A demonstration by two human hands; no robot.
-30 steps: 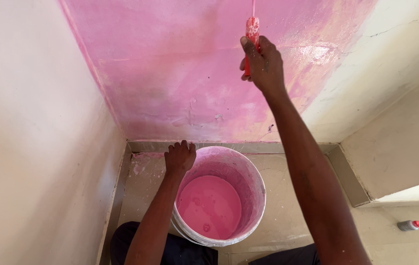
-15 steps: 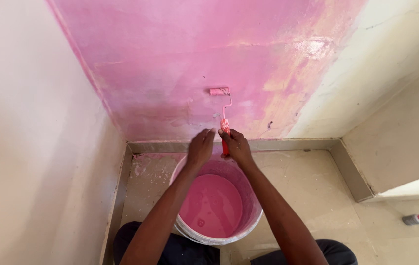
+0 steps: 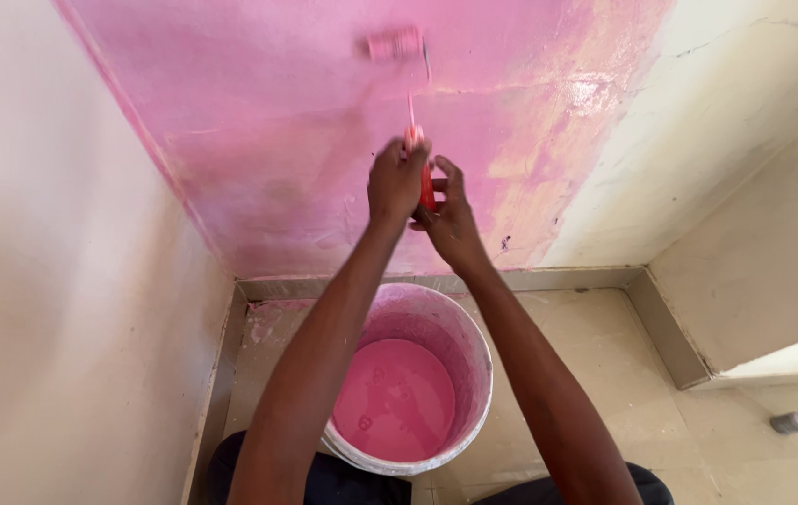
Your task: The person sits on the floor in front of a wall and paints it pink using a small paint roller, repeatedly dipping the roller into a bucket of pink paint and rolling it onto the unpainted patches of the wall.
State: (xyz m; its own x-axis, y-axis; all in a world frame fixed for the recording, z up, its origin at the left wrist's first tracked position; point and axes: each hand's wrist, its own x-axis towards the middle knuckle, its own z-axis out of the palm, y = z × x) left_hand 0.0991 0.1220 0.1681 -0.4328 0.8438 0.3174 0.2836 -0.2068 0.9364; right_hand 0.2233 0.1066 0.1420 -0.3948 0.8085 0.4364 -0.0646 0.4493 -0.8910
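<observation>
Both my hands grip the red handle (image 3: 427,190) of a small paint roller. My left hand (image 3: 396,180) is wrapped around the upper part, and my right hand (image 3: 448,217) holds just below it. The roller head (image 3: 394,44), blurred and pink, presses on the pink-painted wall (image 3: 287,140) above my hands. Below my arms a white bucket (image 3: 467,327) of pink paint stands on the floor.
The wall's right part (image 3: 726,122) is unpainted cream, and a cream side wall (image 3: 53,281) stands at the left. A tiled floor (image 3: 586,346) with a raised skirting runs along the walls. A small grey bottle with a red cap (image 3: 794,422) lies at the right.
My left hand left the bucket rim and joined the right on the handle. The roller came down the wall, then moved back up to its present height.
</observation>
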